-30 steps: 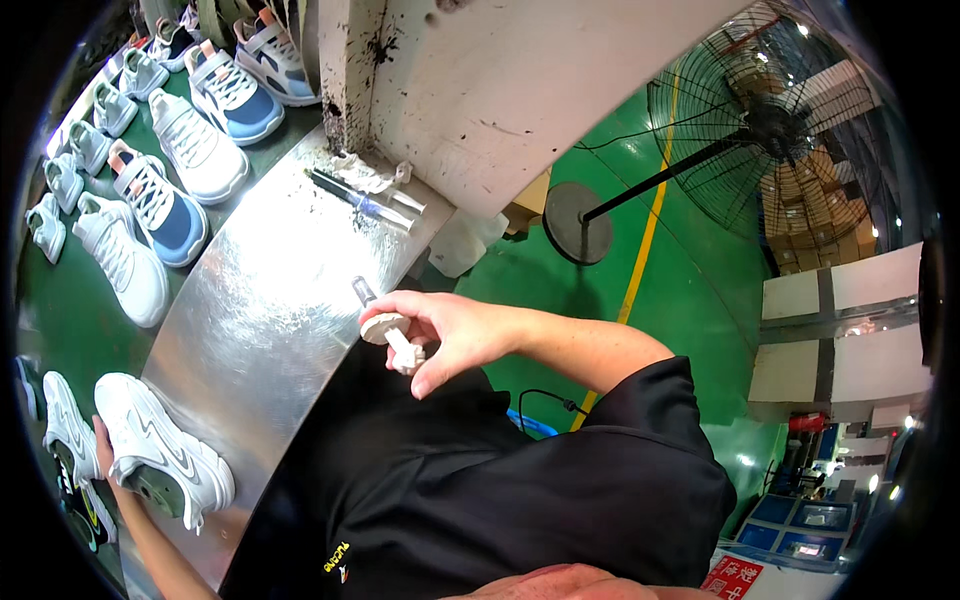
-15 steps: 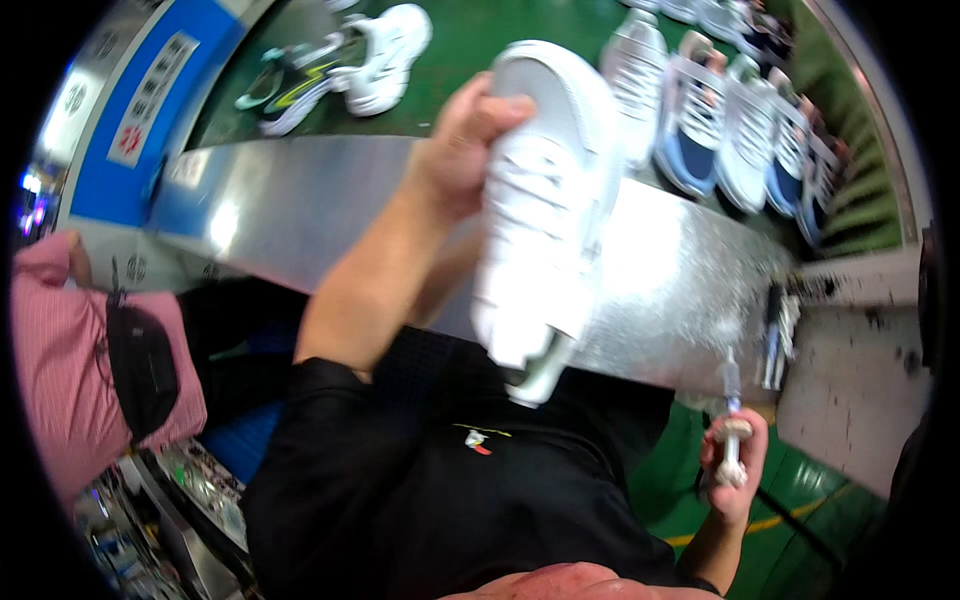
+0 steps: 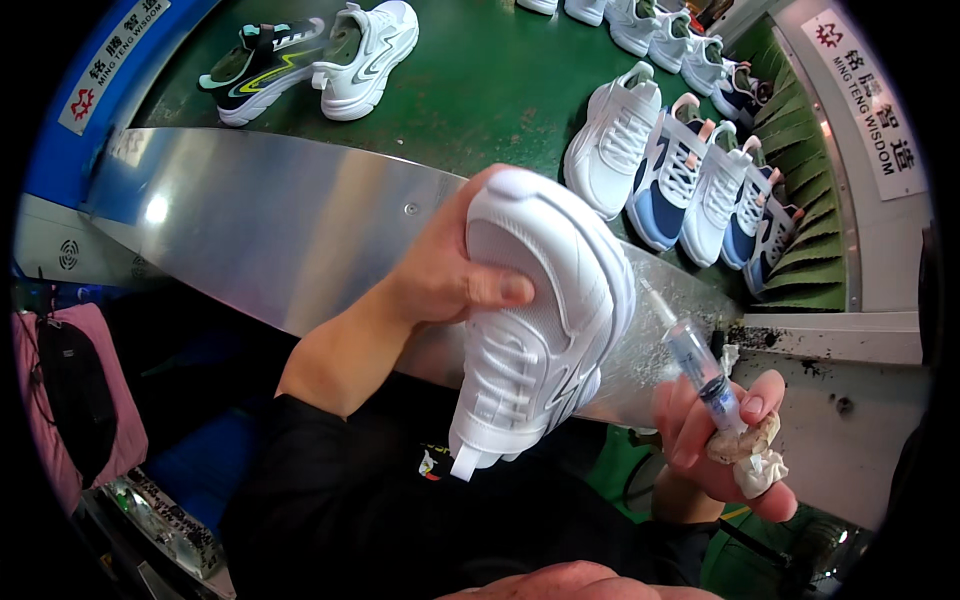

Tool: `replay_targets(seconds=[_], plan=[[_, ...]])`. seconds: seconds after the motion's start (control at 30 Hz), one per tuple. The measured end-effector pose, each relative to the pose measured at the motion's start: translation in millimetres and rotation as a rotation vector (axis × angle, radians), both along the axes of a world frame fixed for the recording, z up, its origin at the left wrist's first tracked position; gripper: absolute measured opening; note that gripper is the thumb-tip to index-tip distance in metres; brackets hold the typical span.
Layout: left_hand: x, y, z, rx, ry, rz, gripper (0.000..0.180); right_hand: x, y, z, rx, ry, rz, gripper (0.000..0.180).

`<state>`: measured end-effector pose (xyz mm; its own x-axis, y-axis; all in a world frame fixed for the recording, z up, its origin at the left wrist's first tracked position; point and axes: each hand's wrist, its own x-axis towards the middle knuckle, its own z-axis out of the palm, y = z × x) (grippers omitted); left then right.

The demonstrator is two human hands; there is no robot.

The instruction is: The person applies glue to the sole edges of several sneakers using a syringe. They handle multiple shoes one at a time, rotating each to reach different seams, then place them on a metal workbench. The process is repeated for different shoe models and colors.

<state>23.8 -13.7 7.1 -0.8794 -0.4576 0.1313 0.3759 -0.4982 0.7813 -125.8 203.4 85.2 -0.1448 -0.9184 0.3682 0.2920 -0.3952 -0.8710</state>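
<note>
A white lace-up sneaker (image 3: 540, 345) is held up in front of me, toe pointing away and heel toward my body. My left hand (image 3: 450, 275) is closed on its forefoot, thumb on the upper and the other fingers mostly hidden behind the shoe. Right of the shoe, my right hand (image 3: 690, 435) grips a clear syringe (image 3: 697, 362) with a thin tip. Whitish wrapping covers the syringe's rear end. Its tip points up and left, close to the edge of the shoe's sole; whether the two touch I cannot tell.
A metal ledge (image 3: 290, 215) runs in front of a green surface (image 3: 480, 110). Several white and navy sneakers (image 3: 665, 180) stand in a row at the right, beside a green strip curtain (image 3: 800, 200). A black sneaker (image 3: 265, 75) and another white one (image 3: 368, 60) stand far left. A person in pink (image 3: 115, 390) is at the left.
My left hand has lowered the sneaker toward me and tilted it so more of its side shows. My right hand has raised the syringe up and left, close to the shoe.
</note>
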Motion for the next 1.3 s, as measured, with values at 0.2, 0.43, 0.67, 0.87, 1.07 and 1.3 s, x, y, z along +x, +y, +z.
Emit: replay_targets(seconds=[0.2, 0.43, 0.67, 0.87, 1.07, 1.3], plan=[[3.2, 4.9, -0.4, -0.06, 0.067, 0.002, 0.077, 15.1, -33.1, 23.2, 0.029, -0.029, 0.046, 0.069], [9.8, 6.5, 1.4, -0.036, 0.099, -0.058, 0.074, 20.6, -41.7, 25.4, 0.035, 0.038, 0.053, 0.068], [11.4, 5.9, 0.8, -0.088, 0.13, -0.053, 0.073, 28.7, -42.7, 24.5, 0.053, 0.065, -0.01, 0.068], [13.4, 3.3, 4.9, -0.108, 0.08, -0.019, 0.074, 26.7, -44.1, 23.2, 0.034, 0.099, -0.003, 0.069], [9.6, -0.6, -1.9, -0.103, 0.055, 0.038, 0.079, 16.3, -30.4, 18.5, 0.09, 0.151, 0.057, 0.065], [10.0, -5.3, -10.2, 0.021, 0.099, 0.039, 0.077, 11.1, -13.2, 1.4, 0.114, 0.088, 0.042, 0.065]])
